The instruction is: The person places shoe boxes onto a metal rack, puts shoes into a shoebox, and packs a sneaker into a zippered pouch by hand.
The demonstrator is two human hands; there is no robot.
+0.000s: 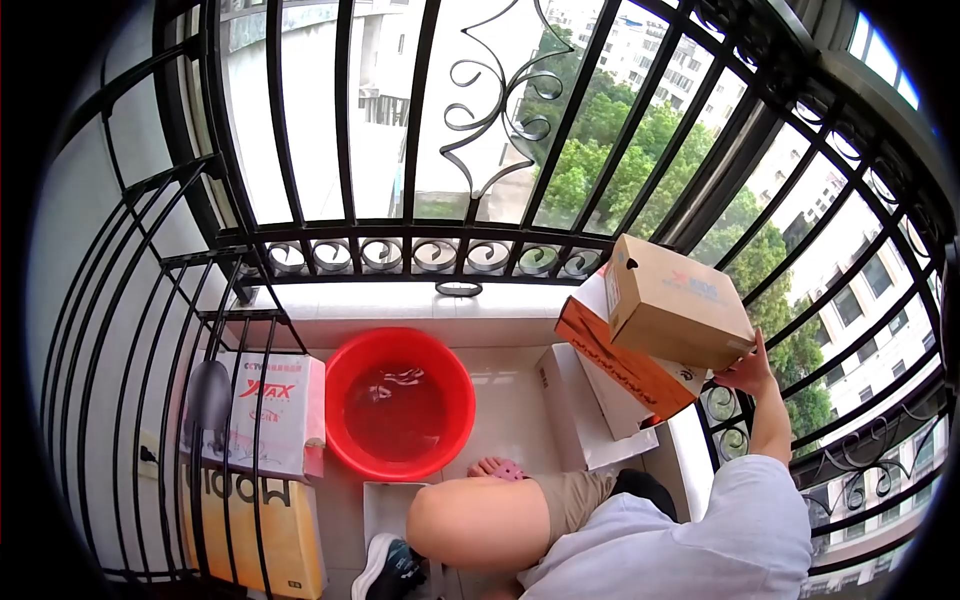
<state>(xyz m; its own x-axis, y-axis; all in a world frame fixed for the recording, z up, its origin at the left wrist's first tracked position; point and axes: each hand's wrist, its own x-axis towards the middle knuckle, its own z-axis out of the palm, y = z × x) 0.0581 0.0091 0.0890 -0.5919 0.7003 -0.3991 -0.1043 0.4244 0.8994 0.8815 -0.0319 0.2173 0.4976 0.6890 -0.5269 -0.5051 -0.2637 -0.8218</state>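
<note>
My right hand [742, 370] is at the lower right corner of a brown cardboard shoebox [690, 300], gripping its edge. The shoebox is tilted on top of an orange-brown patterned box [610, 345], and both rest on a stack at the right. Beneath them, a white box [575, 400] stands on the tiled floor. My fingers are partly hidden by the shoebox's corner. No part of my left hand shows.
A red basin [450, 440] with water sits mid-floor. Left of it, a white-and-red box [285, 400] rests on a yellow box [270, 540] behind black bars. A sneaker [385, 565] is below the basin. A black window grille [430, 240] closes off the far side.
</note>
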